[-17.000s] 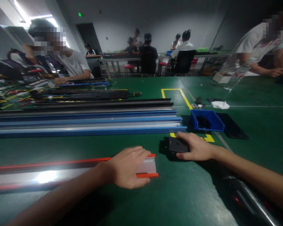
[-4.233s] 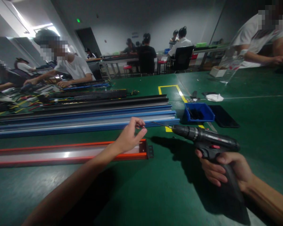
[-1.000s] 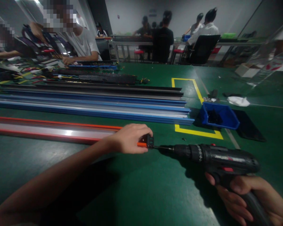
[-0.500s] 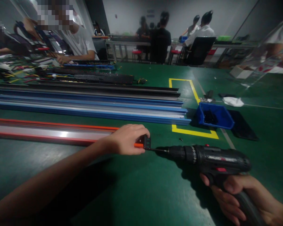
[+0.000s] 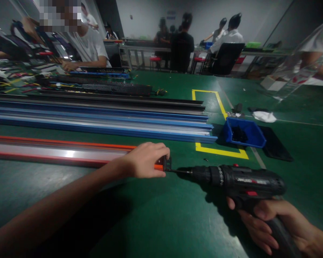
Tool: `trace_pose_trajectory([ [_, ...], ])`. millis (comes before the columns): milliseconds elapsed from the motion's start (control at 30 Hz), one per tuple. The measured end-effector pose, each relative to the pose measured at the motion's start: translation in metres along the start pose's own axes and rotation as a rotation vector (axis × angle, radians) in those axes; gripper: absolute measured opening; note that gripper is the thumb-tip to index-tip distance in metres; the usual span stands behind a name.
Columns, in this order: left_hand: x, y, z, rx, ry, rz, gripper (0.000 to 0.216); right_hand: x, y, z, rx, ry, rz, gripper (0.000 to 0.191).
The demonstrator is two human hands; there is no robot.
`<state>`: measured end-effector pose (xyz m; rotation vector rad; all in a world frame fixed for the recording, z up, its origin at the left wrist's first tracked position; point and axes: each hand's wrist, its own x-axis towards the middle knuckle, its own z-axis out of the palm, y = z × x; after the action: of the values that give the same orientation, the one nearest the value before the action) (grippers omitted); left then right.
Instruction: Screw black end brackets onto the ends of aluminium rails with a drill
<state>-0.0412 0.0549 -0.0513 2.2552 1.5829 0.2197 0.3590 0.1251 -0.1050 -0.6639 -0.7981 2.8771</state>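
Note:
My left hand (image 5: 146,160) is closed over the near end of a long orange-edged metal rail (image 5: 56,150) lying on the green table, fingers wrapped round the black end cap (image 5: 167,163). My right hand (image 5: 271,224) grips the handle of a black cordless drill (image 5: 239,182) at the lower right. The drill's bit points left and its tip touches the end cap beside my left fingers.
Several long blue and black rails (image 5: 102,118) lie stacked behind the orange one. A blue bin (image 5: 243,133) with dark small parts sits by yellow floor tape (image 5: 220,150), a black mat (image 5: 276,147) beside it. Other people work at the left, right and far tables.
Since a second ago the drill has stayed against the end cap; the view has shifted slightly. Earlier, the drill was raised in the air and my left hand pinched something small above the rail.

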Motion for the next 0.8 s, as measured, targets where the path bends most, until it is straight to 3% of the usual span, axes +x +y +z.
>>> trace_pose_trajectory([
  [400,-0.008,0.010,0.009,-0.029,0.059,0.017,0.032,-0.001,-0.008,0.005,-0.065,0.002,0.036,0.035],
  [600,-0.009,0.017,0.014,-0.040,0.060,0.043,0.033,-0.010,-0.017,0.011,-0.077,0.186,0.106,0.031],
  [800,-0.008,0.019,0.010,-0.023,0.022,0.038,0.035,-0.009,-0.018,0.006,-0.079,0.108,0.107,0.034],
])
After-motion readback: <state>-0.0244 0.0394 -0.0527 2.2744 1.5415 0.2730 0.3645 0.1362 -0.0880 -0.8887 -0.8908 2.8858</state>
